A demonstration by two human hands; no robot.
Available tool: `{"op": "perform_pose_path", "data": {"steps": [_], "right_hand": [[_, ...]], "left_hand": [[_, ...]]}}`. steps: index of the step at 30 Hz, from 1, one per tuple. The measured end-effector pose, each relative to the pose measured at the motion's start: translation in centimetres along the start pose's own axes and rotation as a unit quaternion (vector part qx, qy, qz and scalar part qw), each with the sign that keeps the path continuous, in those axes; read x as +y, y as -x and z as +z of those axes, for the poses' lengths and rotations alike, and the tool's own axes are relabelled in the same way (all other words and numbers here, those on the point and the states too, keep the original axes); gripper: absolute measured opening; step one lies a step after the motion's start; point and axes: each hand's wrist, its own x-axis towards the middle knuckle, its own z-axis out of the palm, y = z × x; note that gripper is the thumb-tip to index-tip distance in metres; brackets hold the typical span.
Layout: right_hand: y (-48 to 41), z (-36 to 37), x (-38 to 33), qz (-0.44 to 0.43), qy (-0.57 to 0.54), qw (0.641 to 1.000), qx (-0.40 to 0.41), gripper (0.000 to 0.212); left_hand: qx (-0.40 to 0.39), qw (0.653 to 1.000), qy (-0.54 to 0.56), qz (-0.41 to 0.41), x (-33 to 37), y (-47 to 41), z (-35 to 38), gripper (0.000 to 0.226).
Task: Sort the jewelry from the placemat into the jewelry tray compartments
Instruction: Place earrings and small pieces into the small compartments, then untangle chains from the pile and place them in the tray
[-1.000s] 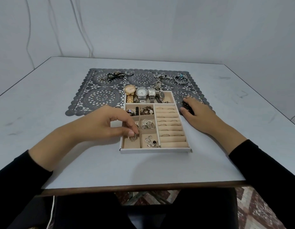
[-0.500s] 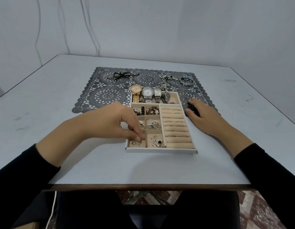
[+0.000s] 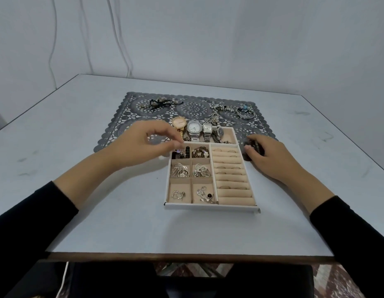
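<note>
Tabletop: pale grey, scuffed, brown edge at frame bottom. Jewelry tray sits centre, its far end on the lacy placemat. Left hand hovers over its upper-left corner, fingertips bunched, can't tell if pinching. Right hand curls on a dark piece right of it. Loose jewelry further up; white wall, cables upper left.

The table has a pale grey-white top with scattered dark scuff marks and a brown front edge. The wall behind it is plain and pale. Thin cables run down the wall. Below the table edge: patterned floor tiles and a white cord.
</note>
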Motion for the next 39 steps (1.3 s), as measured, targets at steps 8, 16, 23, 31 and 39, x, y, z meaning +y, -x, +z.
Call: {"op": "perform_pose_path", "data": {"steps": [8,16,23,31,39], "right_hand": [[-2.6,0.5,0.0,-0.038,-0.036,0.998,0.042,0.029],[-7.4,1.3,-0.9,-0.081,-0.08,0.991,0.068,0.023],[-11.7,2.4,-0.8,-0.124,-0.098,0.987,0.027,0.029],[-14.0,3.3,-0.1,-0.145,-0.072,0.987,-0.01,0.03],[-15.0,3.4,0.6,-0.109,-0.071,0.989,0.071,0.025]], "left_hand": [[0.063,0.981,-0.169,-0.068,-5.2,-3.3,-1.1,0.027],[-0.058,0.959,-0.264,-0.088,-7.7,-6.4,-1.3,0.043],[-0.089,0.965,-0.238,-0.068,-9.1,-8.8,-1.2,0.046],[-0.152,0.962,-0.223,-0.048,-10.7,-11.4,-1.1,0.049],[-0.179,0.969,-0.172,-0.018,-10.8,-13.0,-0.8,0.042]]}}
